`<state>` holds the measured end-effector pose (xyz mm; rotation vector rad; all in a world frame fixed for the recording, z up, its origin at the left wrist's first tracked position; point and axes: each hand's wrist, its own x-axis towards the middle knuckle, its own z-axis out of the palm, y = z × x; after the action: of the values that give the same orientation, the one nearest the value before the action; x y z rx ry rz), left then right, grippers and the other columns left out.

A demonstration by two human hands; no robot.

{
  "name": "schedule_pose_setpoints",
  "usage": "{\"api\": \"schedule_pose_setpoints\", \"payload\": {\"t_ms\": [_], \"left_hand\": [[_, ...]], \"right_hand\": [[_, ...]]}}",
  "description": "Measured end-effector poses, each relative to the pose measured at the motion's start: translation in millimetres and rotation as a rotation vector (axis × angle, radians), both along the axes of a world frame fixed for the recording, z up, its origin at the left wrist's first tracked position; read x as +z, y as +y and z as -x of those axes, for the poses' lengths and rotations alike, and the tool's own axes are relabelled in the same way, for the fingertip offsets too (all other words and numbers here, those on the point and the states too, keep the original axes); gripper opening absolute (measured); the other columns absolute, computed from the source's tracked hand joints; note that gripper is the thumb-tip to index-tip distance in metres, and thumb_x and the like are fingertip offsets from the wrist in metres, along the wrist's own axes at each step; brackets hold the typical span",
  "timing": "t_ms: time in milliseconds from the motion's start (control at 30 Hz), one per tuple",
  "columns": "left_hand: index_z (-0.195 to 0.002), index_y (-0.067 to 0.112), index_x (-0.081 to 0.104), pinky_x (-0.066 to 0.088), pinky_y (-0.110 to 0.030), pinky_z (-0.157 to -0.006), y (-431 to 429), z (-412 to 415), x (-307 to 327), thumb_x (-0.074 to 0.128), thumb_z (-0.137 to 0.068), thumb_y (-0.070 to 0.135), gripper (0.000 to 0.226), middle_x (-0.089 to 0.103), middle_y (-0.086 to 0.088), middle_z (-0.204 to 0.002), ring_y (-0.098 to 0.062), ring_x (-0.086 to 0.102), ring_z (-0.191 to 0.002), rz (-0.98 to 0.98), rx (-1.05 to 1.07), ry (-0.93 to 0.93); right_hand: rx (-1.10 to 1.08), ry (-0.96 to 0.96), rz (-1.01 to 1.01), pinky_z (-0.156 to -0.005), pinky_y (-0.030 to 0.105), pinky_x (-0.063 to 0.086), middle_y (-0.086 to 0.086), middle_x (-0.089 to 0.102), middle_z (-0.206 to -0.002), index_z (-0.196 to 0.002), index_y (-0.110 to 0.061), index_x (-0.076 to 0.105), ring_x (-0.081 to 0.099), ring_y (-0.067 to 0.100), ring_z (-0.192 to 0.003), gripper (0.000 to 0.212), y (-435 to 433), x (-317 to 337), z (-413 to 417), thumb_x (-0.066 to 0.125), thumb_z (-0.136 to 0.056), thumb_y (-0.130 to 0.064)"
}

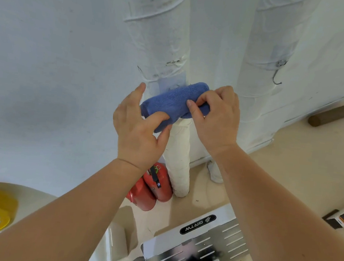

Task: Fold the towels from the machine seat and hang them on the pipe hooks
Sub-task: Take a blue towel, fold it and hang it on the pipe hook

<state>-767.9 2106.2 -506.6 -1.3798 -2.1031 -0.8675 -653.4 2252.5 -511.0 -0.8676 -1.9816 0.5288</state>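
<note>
Holding a folded blue terry towel [174, 101] up against a fat white wrapped pipe [161, 47], the person has both hands on it. The left hand [138, 127] pinches the near left end between thumb and fingers, and the right hand [215, 115] pinches the right end with its fingertips closed on the cloth. The towel sits right at the pale patch on the pipe where a hook would be, but I cannot see that hook; the towel hides it. A thin white pipe [180, 157] runs down below the hands to the floor. What could go wrong: if the cloth has not caught on the hook, it will likely drop when the hands let go, and it could come unfolded because it is soft and thick. Counting now: one blue towel, two hands, two fat white pipes, the second one [263, 55] off to the right, and one bare metal hook [277, 77] on it, well apart from the towel. Near the floor stand two red fire extinguishers [152, 188], and one shiny metal machine plate [197, 245] sits close to the person.
</note>
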Motion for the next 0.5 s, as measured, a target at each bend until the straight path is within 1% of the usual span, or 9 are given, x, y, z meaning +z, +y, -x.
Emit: {"api": "schedule_pose_setpoints", "payload": {"t_ms": [67, 100, 167, 233, 333, 433, 500], "left_hand": [[-0.093, 0.023, 0.076, 0.033, -0.062, -0.105, 0.7, -3.6, 2.9, 0.074, -0.086, 0.028, 0.009, 0.047, -0.018, -0.15, -0.043, 0.043, -0.135, 0.051, 0.019, 0.152], [-0.095, 0.022, 0.075, 0.033, -0.064, -0.105, 0.8, -4.6, 3.3, 0.072, -0.086, 0.027, 0.011, 0.048, -0.016, -0.15, -0.042, 0.043, -0.136, 0.079, 0.029, 0.207], [-0.102, 0.02, 0.072, 0.031, -0.064, -0.107, -0.6, -5.5, 1.9, 0.071, -0.085, 0.027, 0.018, 0.05, -0.011, -0.15, -0.04, 0.04, -0.139, 0.121, 0.032, 0.249], [-0.112, 0.019, 0.069, 0.028, -0.064, -0.11, -3.9, -5.6, -1.3, 0.073, -0.082, 0.026, 0.031, 0.049, -0.008, -0.151, -0.036, 0.036, -0.141, 0.16, 0.037, 0.233], [-0.131, 0.019, 0.059, 0.021, -0.065, -0.115, -8.2, -4.1, -5.9, 0.074, -0.081, 0.024, 0.052, 0.039, -0.006, -0.159, -0.033, 0.029, -0.148, 0.252, 0.053, 0.197], [-0.141, 0.022, 0.049, 0.015, -0.067, -0.117, -8.6, -1.3, -5.0, 0.072, -0.083, 0.026, 0.063, 0.028, -0.004, -0.165, -0.03, 0.02, -0.153, 0.345, 0.055, 0.159], [-0.144, 0.024, 0.046, 0.012, -0.067, -0.118, -8.5, 0.4, -3.1, 0.072, -0.084, 0.027, 0.066, 0.024, -0.002, -0.166, -0.028, 0.016, -0.155, 0.381, 0.055, 0.139]], "right_hand": [[0.015, -0.01, -0.02, -0.08, 0.037, 0.048, 0.002, 0.055, -0.092, -0.085, -0.018, 0.064, 0.052, 0.022, -0.087, 0.021, -3.6, 1.9, -2.0, 0.07, -0.088, -0.039], [0.027, -0.018, -0.03, -0.08, 0.038, 0.048, 0.001, 0.056, -0.092, -0.087, -0.018, 0.063, 0.053, 0.022, -0.087, 0.02, -4.8, 2.0, -2.8, 0.069, -0.089, -0.037], [0.044, -0.023, -0.057, -0.08, 0.039, 0.048, 0.001, 0.058, -0.094, -0.091, -0.017, 0.064, 0.053, 0.022, -0.088, 0.018, -6.9, 1.5, -4.5, 0.067, -0.089, -0.035], [0.051, -0.026, -0.09, -0.082, 0.038, 0.049, 0.002, 0.06, -0.102, -0.099, -0.017, 0.066, 0.054, 0.023, -0.092, 0.018, -9.2, -1.2, -6.5, 0.068, -0.088, -0.032], [0.093, -0.107, -0.105, -0.091, 0.04, 0.05, 0.003, 0.06, -0.121, -0.12, -0.017, 0.064, 0.056, 0.024, -0.106, 0.033, -13.7, -8.9, -9.8, 0.068, -0.088, -0.026], [0.147, -0.182, -0.08, -0.103, 0.045, 0.048, 0.003, 0.057, -0.137, -0.136, -0.015, 0.058, 0.055, 0.025, -0.122, 0.046, -16.4, -13.7, -12.5, 0.066, -0.091, -0.02], [0.171, -0.2, -0.068, -0.105, 0.045, 0.047, 0.003, 0.056, -0.14, -0.139, -0.015, 0.056, 0.055, 0.025, -0.125, 0.049, -15.6, -12.0, -14.9, 0.064, -0.092, -0.016]]}}
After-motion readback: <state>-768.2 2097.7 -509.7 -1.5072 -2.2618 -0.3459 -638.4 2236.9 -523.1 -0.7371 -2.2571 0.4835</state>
